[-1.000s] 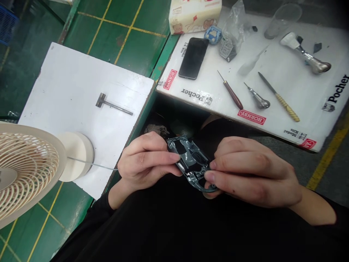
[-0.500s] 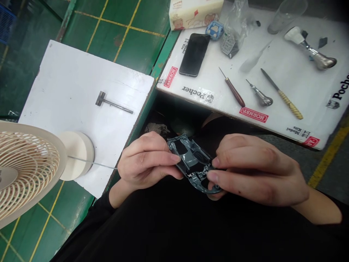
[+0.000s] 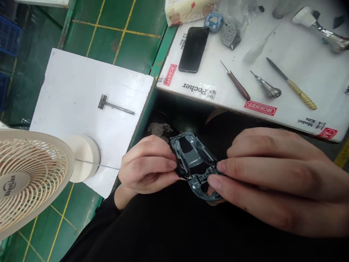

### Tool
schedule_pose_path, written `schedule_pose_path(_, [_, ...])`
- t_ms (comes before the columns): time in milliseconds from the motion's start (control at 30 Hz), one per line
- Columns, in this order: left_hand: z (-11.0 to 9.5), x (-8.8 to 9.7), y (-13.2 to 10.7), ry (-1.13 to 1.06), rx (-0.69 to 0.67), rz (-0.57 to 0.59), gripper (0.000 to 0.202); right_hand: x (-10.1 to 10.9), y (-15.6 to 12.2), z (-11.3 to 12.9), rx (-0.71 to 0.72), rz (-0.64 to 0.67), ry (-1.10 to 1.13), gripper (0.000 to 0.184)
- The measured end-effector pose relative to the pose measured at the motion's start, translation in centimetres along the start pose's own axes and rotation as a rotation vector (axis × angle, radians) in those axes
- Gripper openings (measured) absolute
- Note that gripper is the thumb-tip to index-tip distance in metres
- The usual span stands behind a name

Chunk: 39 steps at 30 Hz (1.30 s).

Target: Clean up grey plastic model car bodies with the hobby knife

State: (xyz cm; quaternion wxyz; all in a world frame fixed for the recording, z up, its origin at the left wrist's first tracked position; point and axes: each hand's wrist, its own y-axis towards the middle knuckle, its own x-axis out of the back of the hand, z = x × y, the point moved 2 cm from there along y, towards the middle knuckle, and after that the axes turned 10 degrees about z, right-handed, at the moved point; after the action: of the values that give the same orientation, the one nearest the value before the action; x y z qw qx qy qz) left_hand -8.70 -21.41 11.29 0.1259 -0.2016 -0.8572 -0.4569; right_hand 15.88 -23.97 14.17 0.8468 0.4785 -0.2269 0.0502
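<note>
Grip is closed by the left hand [image 3: 148,165] and right hand [image 3: 272,178] on opposite sides of a dark grey model car body shell [image 3: 194,158], which is held just below the frame's centre.

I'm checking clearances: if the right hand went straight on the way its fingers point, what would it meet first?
The grey shell, which the right hand is pinching. Beyond it, roughly in that line, seems to be the left hand, though depth is hard to judge.
</note>
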Motion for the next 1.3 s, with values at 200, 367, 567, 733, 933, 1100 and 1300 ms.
schedule_pose_path(200, [0.0, -0.1, 0.3, -0.001, -0.022, -0.014, 0.031, -1.9, -0.5, 3.6, -0.358, -0.247, -0.045, 0.025])
schedule_pose_path(367, [-0.3, -0.2, 0.2, 0.025, 0.043, 0.003, 0.032, -1.9, 0.6, 4.1, -0.463, -0.287, -0.085, 0.032])
schedule_pose_path(567, [-0.9, -0.6, -0.1, 0.024, 0.051, -0.068, 0.029, -1.6, 1.4, 3.5, -0.400, -0.257, -0.086, 0.027])
schedule_pose_path(733, [-1.2, -0.6, -0.1, -0.005, 0.060, -0.054, 0.021, -1.6, 1.2, 3.2, -0.359, -0.229, -0.049, 0.029])
schedule_pose_path(933, [-1.5, -0.2, 0.2, 0.015, 0.087, -0.043, 0.024, -1.2, 1.4, 3.4, -0.384, -0.221, -0.051, 0.032])
schedule_pose_path(1100, [-1.0, -0.6, 0.0, -0.130, 0.096, -0.061, 0.027, 2.6, 2.5, 1.8, -0.244, 0.303, 0.086, 0.015])
schedule_pose_path(1300, [-0.9, -0.6, 0.0, -0.107, 0.052, -0.067, 0.023, 0.5, 1.7, 3.2, -0.425, -0.122, 0.012, 0.033])
